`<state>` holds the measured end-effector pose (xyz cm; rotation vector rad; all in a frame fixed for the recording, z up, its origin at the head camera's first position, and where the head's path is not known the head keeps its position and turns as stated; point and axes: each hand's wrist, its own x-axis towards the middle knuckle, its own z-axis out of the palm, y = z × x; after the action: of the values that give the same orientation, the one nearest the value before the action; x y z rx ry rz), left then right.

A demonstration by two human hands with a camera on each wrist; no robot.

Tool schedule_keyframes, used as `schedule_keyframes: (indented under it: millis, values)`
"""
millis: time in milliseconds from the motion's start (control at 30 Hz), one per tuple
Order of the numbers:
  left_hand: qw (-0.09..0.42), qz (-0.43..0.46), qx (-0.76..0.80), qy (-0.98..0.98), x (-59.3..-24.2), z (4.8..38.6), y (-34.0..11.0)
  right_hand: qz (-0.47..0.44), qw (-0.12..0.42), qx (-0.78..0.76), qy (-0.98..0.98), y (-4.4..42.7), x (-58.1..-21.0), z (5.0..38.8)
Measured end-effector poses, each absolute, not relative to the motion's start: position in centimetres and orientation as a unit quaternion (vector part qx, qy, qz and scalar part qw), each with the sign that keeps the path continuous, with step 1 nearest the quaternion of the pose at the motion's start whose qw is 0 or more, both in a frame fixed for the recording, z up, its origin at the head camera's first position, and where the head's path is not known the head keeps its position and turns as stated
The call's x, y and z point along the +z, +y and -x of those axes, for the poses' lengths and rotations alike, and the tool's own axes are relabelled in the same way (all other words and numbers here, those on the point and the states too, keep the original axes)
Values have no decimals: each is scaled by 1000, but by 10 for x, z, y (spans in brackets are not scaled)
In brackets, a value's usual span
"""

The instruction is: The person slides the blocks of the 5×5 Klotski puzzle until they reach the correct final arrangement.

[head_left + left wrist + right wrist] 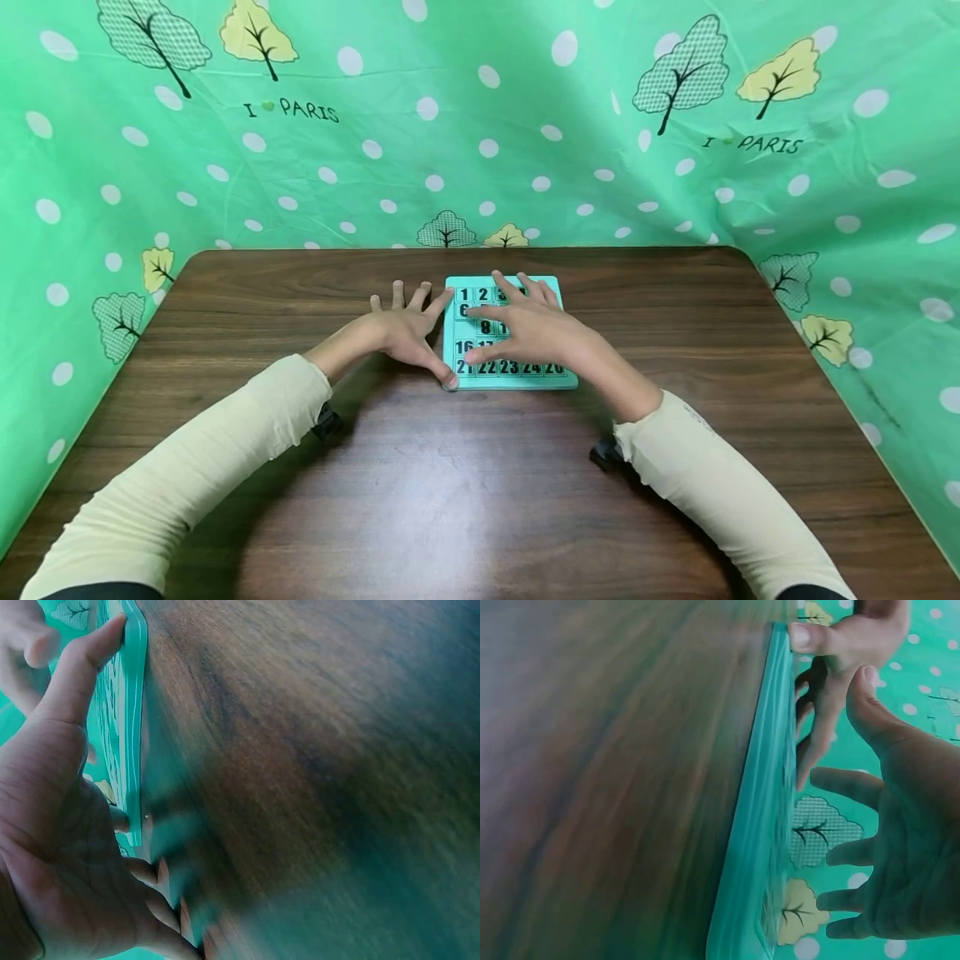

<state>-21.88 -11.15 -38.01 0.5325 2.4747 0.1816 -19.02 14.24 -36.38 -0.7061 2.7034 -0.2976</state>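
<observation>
A turquoise number slide puzzle lies flat on the table, with black numbers on its tiles. To the left of the 8 no number shows. My left hand is at the puzzle's left side with fingers spread; its thumb touches the near left corner, and the index fingertip is at the left edge. Over the tiles my right hand is spread, hiding several numbers. In the right wrist view, the right hand has its fingers held above the puzzle's face. The left wrist view shows the left thumb on the puzzle's rim.
The dark wood-grain table has rounded far corners. A green cloth with white dots and printed trees hangs behind and on both sides. Light sleeves cover the forearms, with a dark wrist device under the right one.
</observation>
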Motion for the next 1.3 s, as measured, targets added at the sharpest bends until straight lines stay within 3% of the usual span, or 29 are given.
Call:
schedule_keyframes:
  millis: [167, 367, 633, 1033, 1300]
  values:
    - [298, -198, 75, 931, -383, 220, -112, 236, 195, -87, 948, 133, -367, 196]
    - [288, -194, 66, 935, -398, 228, -113, 248, 213, -78, 942, 135, -364, 181]
    - [288, -199, 64, 935, -382, 219, -111, 231, 194, -107, 947, 150, -366, 179]
    - [286, -205, 68, 933, -383, 219, -113, 232, 198, -104, 947, 139, -370, 190]
    - [286, -206, 62, 934, -383, 219, -113, 231, 184, -105, 950, 149, -361, 179]
